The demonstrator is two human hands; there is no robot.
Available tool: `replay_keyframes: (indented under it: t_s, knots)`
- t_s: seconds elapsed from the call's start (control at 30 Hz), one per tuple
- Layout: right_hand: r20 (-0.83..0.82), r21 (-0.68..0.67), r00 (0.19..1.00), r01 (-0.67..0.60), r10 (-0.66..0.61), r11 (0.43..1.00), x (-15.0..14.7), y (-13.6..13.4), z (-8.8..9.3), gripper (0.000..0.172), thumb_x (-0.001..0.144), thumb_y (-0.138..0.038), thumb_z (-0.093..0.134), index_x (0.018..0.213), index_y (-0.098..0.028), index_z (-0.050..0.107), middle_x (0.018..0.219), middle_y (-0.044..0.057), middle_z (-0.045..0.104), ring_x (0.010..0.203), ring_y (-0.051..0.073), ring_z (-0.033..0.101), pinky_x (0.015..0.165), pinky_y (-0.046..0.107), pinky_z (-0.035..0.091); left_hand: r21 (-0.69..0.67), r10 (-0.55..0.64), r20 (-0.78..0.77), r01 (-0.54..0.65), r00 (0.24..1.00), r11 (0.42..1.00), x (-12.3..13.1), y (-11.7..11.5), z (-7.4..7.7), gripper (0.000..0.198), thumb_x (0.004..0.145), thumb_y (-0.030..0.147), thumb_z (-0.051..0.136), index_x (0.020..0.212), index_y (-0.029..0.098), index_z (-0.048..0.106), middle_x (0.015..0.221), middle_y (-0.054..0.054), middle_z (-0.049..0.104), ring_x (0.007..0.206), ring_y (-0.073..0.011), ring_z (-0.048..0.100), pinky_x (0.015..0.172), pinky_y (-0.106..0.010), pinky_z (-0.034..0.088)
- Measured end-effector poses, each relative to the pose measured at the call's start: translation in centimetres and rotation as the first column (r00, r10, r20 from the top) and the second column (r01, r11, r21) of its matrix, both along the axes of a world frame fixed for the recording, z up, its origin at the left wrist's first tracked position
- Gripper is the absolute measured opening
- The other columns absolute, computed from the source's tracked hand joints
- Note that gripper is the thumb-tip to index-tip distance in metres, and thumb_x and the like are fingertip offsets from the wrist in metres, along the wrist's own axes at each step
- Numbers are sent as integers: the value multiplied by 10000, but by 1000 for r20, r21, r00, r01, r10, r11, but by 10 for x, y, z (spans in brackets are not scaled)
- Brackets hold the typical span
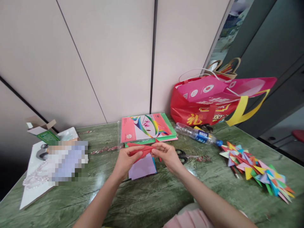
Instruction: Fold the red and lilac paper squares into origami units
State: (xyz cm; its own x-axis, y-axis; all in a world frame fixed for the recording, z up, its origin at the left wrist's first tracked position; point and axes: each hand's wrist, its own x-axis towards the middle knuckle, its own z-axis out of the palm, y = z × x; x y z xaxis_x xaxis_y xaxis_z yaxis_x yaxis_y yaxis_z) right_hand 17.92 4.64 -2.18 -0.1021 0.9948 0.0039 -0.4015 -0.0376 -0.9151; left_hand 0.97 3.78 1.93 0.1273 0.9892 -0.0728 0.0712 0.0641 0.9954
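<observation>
A folded piece of red paper (144,151) is held up over the table between both hands. My left hand (128,160) pinches its left part, with the thumb along the lower edge. At the other end, the fingertips of my right hand (167,155) close on the paper's right side. Below them lies a stack of lilac paper squares (143,166) with a blue edge showing. Black-handled scissors (184,156) rest just right of my right hand, partly hidden by it.
A packet of coloured paper (144,128) lies at the back. A plastic bottle (201,135), a red gift bag (204,104) and several folded paper pieces (258,171) occupy the right of the green table (106,196). A white board (35,186) holding beads (35,177) is left.
</observation>
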Motion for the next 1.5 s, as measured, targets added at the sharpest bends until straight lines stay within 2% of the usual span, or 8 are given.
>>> replay_keyframes:
  t_s: [0.5,0.7,0.87,1.0,1.23,1.4,1.5]
  knots:
    - [5,10,1000,28,-28,1000,-1,-2,6,271,558,-288,757,765,-158,639,603,4,673,549,138,633,577,270,533,-9,-25,21,26,999,1000,-1,1,0,286,644,272,687,888,124,696,906,-114,709,816,-253,650,772,-359,495]
    - [29,19,996,81,-82,997,-2,-3,6,239,549,-283,761,716,-151,653,562,8,674,520,145,633,560,276,533,-24,-11,33,12,999,1000,-1,2,-1,284,629,256,703,883,129,699,905,-105,711,798,-233,653,744,-324,506]
    - [19,7,995,95,-95,995,-3,-3,7,226,542,-286,765,683,-150,653,540,2,667,505,137,626,554,272,530,-58,-47,117,54,992,997,-2,1,0,299,623,248,713,891,117,692,890,-105,714,769,-221,661,768,-344,509]
    - [9,-8,996,88,-87,996,-3,-3,7,237,534,-298,768,670,-149,644,540,-2,660,509,135,621,554,273,529,-75,-72,146,84,987,994,-2,0,0,314,622,250,715,906,121,686,914,-103,709,778,-220,661,779,-349,509]
    - [40,10,995,87,-87,996,-3,-4,8,239,553,-308,757,672,-152,621,543,-7,646,512,126,614,554,258,523,-91,-17,103,26,995,995,0,1,0,310,598,254,728,872,114,696,905,-113,708,768,-218,657,760,-338,513]
    - [51,32,998,44,-45,999,-3,-5,10,258,577,-324,737,742,-170,612,586,-9,651,540,132,623,567,267,523,-81,-27,142,39,989,996,1,2,-2,303,585,267,738,842,111,700,901,-118,705,763,-229,658,773,-375,513]
    - [81,43,997,11,-15,999,-2,-4,10,234,589,-327,725,720,-166,618,582,-7,648,546,132,620,580,271,520,-85,-28,152,41,988,995,1,2,-1,296,580,269,740,830,114,706,893,-116,708,748,-222,661,766,-361,516]
